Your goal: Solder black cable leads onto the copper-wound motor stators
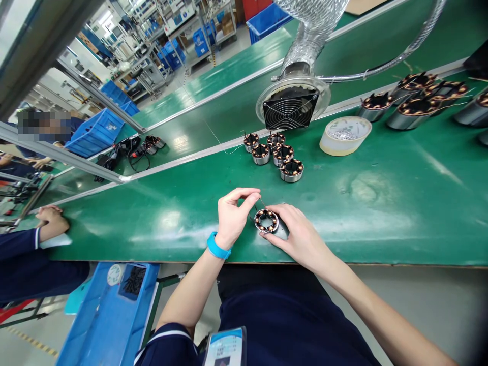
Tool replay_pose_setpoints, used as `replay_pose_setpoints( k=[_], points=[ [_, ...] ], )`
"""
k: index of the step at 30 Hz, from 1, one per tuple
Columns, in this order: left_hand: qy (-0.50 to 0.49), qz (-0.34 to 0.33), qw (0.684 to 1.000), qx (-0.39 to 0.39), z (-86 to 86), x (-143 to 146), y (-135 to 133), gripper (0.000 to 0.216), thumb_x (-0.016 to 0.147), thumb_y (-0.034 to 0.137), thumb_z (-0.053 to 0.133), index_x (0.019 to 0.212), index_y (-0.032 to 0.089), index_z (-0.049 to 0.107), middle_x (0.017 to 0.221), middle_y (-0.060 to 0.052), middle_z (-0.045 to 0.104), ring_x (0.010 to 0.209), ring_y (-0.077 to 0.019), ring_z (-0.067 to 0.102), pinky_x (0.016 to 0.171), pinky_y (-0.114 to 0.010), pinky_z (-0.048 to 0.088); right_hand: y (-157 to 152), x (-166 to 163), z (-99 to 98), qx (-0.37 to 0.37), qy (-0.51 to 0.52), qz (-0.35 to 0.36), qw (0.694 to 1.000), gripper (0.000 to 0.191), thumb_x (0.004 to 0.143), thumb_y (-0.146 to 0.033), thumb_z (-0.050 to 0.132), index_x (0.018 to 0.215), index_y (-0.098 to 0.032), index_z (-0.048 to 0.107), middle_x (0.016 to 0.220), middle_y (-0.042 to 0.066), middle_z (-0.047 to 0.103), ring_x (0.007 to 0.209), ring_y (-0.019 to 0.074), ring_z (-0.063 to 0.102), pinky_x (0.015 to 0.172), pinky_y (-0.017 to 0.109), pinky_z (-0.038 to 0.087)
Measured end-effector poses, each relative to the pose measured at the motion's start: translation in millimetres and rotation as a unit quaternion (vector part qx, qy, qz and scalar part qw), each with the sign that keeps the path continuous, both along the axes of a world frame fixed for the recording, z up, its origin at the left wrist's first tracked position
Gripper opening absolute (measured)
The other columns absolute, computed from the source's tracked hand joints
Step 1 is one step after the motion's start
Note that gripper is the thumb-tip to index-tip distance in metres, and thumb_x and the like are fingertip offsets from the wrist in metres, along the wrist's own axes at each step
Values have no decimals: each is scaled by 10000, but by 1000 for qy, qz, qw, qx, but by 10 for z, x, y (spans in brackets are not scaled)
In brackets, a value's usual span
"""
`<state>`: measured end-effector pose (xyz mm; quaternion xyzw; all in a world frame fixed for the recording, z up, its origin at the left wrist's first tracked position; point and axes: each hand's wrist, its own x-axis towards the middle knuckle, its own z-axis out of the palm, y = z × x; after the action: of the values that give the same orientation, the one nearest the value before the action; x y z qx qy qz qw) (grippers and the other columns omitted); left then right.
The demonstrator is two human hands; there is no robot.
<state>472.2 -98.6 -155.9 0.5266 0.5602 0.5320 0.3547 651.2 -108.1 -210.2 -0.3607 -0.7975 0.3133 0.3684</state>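
Note:
A motor stator [266, 221], a metal ring with copper coils around its inside, rests on the green bench near its front edge. My right hand [295, 231] grips it from the right, thumb at the near side and fingers at the far side. Above its left edge, my left hand [237, 211] is closed in a pinch at a thin wire lead that rises from the stator. The wire's tip is hidden by the fingertips. A blue band is around my left wrist.
Several small stators [292, 171] stand beyond my hands, below a black fan [291, 111] on a foil duct. A roll of tape [345, 135] and larger stators [414, 111] are at right. A blue crate [102, 317] is below left; a co-worker's hand [51, 222] rests at far left.

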Motion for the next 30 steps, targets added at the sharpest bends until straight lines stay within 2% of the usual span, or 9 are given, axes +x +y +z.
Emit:
replay_pose_setpoints(
  k=[7, 9, 12, 16, 19, 21, 23, 25, 30],
  points=[
    [120, -27, 992, 8, 53, 27, -40, 94, 887, 276, 733, 879, 198, 785, 938, -49, 777, 905, -184, 698, 889, -336, 542, 1, -2, -3, 2, -4, -2, 1000, 392, 945, -352, 679, 1277, -242, 503, 1171, 107, 639, 1083, 316, 620, 916, 496, 521],
    [130, -49, 990, -17, 41, 32, -51, 139, 880, 245, 728, 1001, 197, 774, 908, -33, 772, 880, -172, 695, 895, -329, 539, 0, -3, -2, 2, -6, -1, 1000, 407, 940, -338, 693, 1284, -242, 499, 1180, 104, 636, 1096, 316, 616, 926, 497, 520],
    [127, -68, 989, -34, 25, 38, -65, 364, 869, 205, 725, 1232, 197, 691, 839, 6, 754, 841, -150, 695, 953, -328, 521, -5, -9, 4, -2, 2, -3, 1000, 446, 930, -325, 712, 1307, -242, 488, 1204, 103, 632, 1117, 312, 611, 946, 506, 520],
    [115, -102, 987, -45, 58, 24, -67, 477, 861, 257, 759, 1318, 198, 635, 950, -23, 766, 914, -161, 707, 973, -326, 515, -9, -17, 11, -13, 24, -28, 999, 445, 904, -339, 743, 1259, -222, 502, 1199, 118, 615, 1121, 310, 604, 937, 500, 537],
    [124, -93, 987, -46, 124, -22, -40, 319, 876, 348, 747, 1145, 182, 700, 1017, -59, 749, 910, -170, 684, 866, -298, 527, -9, -12, 15, -13, 23, -31, 999, 390, 903, -343, 740, 1197, -218, 518, 1153, 118, 616, 1089, 311, 603, 910, 500, 546],
    [158, -75, 984, -43, 173, -59, -12, 208, 913, 376, 689, 910, 169, 706, 882, -39, 714, 803, -151, 633, 768, -273, 501, -8, -5, 19, -13, 19, -25, 999, 379, 905, -338, 738, 1193, -219, 522, 1132, 114, 623, 1059, 309, 605, 891, 496, 548],
    [189, -76, 978, -48, 217, -89, 17, 264, 927, 375, 649, 764, 169, 656, 761, -12, 652, 718, -133, 563, 691, -260, 457, -7, 2, 25, -10, 19, -19, 1000, 373, 911, -333, 733, 1202, -222, 528, 1123, 110, 631, 1043, 306, 608, 886, 493, 547],
    [202, -87, 973, -62, 254, -113, 46, 270, 927, 354, 621, 730, 170, 638, 722, -3, 629, 683, -129, 529, 645, -258, 421, -5, 8, 32, -7, 20, -11, 1000, 361, 925, -328, 715, 1221, -229, 534, 1139, 109, 638, 1057, 306, 614, 905, 498, 544],
    [257, -127, 950, -120, 336, -186, 114, 193, 855, 192, 546, 699, 167, 658, 728, -11, 673, 655, -134, 534, 602, -267, 376, -4, 16, 41, 0, 22, 0, 1000, 357, 955, -323, 669, 1276, -243, 536, 1194, 110, 650, 1114, 307, 623, 957, 517, 528]
  ],
)
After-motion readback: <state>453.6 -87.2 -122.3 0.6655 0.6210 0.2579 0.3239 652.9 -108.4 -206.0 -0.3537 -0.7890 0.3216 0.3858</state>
